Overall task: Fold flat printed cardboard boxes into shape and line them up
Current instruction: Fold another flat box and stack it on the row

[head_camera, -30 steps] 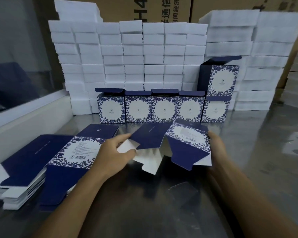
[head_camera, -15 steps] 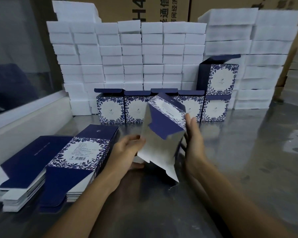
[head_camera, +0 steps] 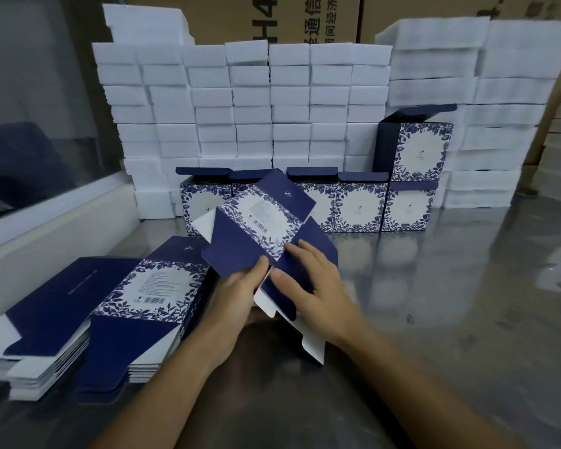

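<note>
A half-formed navy and white floral box (head_camera: 256, 222) tilts in mid-air over the steel table, its barcode panel up and loose flaps hanging below. My left hand (head_camera: 240, 290) pinches a navy flap at its lower left edge. My right hand (head_camera: 308, 286) lies across a navy flap on the lower right, fingers spread and pressing it. A stack of flat printed boxes (head_camera: 143, 293) lies at the left. Several folded boxes (head_camera: 357, 205) stand in a row behind, with one more box (head_camera: 421, 150) set on top of the rightmost.
White foam blocks (head_camera: 272, 102) are stacked like a wall behind the row, with taller piles (head_camera: 499, 102) at the right. Brown cartons (head_camera: 289, 17) stand behind them. A white ledge (head_camera: 52, 228) with a window borders the left. Bare steel table (head_camera: 467, 303) extends to the right.
The box has swung from upright to tilted with its barcode panel facing up. My right hand moved from its side onto a lower flap, and my left hand now pinches a flap.
</note>
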